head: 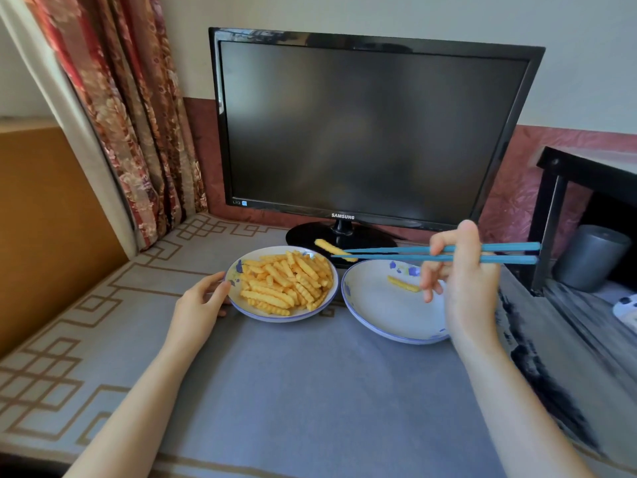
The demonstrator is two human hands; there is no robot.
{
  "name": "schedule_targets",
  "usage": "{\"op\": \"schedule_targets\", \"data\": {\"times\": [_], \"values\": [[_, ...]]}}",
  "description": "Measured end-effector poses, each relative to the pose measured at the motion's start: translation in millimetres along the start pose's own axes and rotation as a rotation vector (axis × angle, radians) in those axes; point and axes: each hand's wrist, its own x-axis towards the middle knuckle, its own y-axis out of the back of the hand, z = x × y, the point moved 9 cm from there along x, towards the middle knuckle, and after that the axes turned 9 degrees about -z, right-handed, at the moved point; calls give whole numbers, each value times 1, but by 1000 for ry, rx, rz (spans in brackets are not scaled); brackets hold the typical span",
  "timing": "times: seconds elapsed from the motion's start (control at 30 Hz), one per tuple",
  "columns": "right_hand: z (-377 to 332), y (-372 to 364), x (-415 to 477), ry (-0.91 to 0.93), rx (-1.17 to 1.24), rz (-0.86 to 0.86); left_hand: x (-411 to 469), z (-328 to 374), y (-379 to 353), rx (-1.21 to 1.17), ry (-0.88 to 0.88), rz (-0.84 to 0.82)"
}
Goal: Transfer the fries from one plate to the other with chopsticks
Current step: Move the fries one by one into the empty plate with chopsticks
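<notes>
A white plate with a blue rim [241, 305] holds a heap of crinkle-cut fries [287, 282]. My left hand [200, 301] touches its left rim with relaxed fingers. To its right stands a second white plate [379, 312] with one fry [403, 283] lying in it. My right hand [462, 270] grips a pair of blue chopsticks [396, 254]. Their tips pinch a single fry [332, 249], lifted above the gap between the two plates.
A black Samsung monitor [372, 129] stands just behind the plates, its base [310, 236] close to the lifted fry. A patterned curtain [138, 115] hangs at the left. A dark shelf [586, 208] with a grey cup [589, 258] is at the right. The table has a grey cloth [310, 391].
</notes>
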Motion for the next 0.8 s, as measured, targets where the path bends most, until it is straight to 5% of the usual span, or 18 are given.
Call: {"op": "schedule_targets", "data": {"times": [0.37, 0.8], "values": [[29, 102, 8, -60, -219, 172, -4, 5, -1, -26, -4, -7], [5, 25, 1, -11, -73, -6, -5, 6, -1, -23, 6, -13]]}}
